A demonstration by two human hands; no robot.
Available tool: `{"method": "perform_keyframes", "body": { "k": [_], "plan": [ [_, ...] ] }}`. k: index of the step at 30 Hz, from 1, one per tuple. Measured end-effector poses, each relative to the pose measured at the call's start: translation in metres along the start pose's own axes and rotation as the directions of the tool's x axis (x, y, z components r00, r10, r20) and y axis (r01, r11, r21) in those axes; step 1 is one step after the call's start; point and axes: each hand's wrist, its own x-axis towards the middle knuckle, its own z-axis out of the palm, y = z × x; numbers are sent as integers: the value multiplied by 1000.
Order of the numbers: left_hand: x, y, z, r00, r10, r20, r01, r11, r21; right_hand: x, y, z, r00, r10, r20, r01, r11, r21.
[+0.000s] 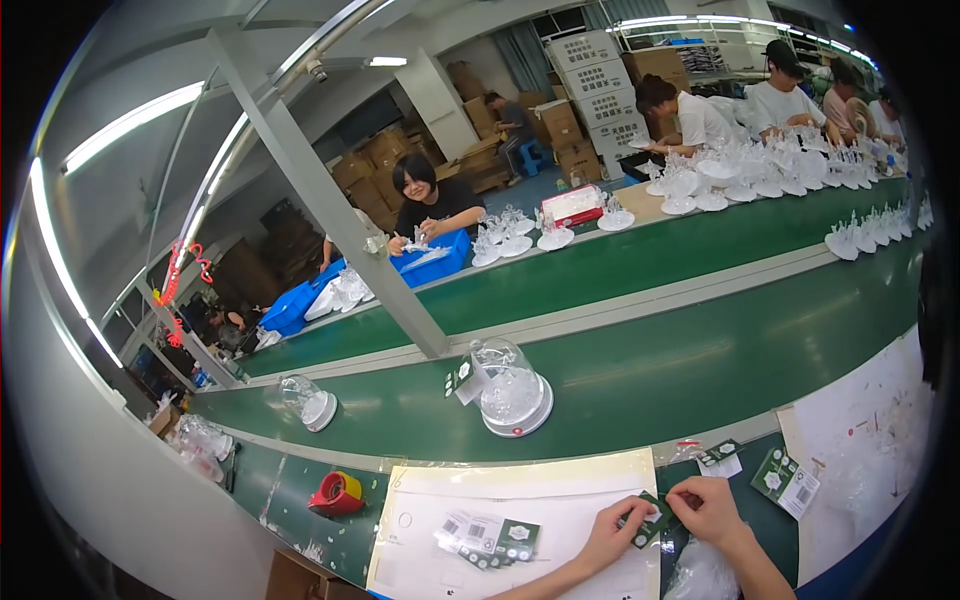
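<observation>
My left hand [610,535] grips a small green printed card [652,520] above the right edge of a white paper sheet [410,540]. Close beside it my right hand [710,508] has thumb and fingers pinched together at the card's right side; what lies between them is too small to make out. Several green and white cards [520,538] lie overlapping on the sheet, left of my hands. Further cards lie beyond my right hand, one green and white card [786,482] to its right. Clear plastic [700,572] lies under my right wrist.
On the green conveyor belt [650,375] stand a clear dome [512,388] with a tag and white base, and another dome [305,402] leftward. A red and yellow tape roll [338,493] sits left of the sheet. Co-workers sit across, behind white and clear pieces [740,165].
</observation>
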Motion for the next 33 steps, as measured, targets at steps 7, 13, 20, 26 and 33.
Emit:
{"method": "perform_keyframes", "body": {
  "k": [7, 13, 20, 26, 33],
  "plan": [
    [-2, -1, 3, 1000, -8, 1, 8, 990, -144, -3, -1, -3, 998, -64, -1, 64, 998, -20],
    [0, -1, 4, 1000, -20, 10, 21, 998, -63, -1, -1, -8, 995, -97, 33, 99, 994, -42],
    [3, -1, -4, 996, -90, -4, 89, 993, -83, 5, -7, -1, 991, -124, 42, 122, 992, 43],
    [1, 3, 3, 999, -50, -12, 49, 995, -83, 0, -8, -4, 998, -69, 9, 68, 996, 55],
    [1, 2, 6, 998, -57, -9, 57, 997, -49, 1, 3, -6, 994, 86, -74, -63, 961, 268]
  ]
}}
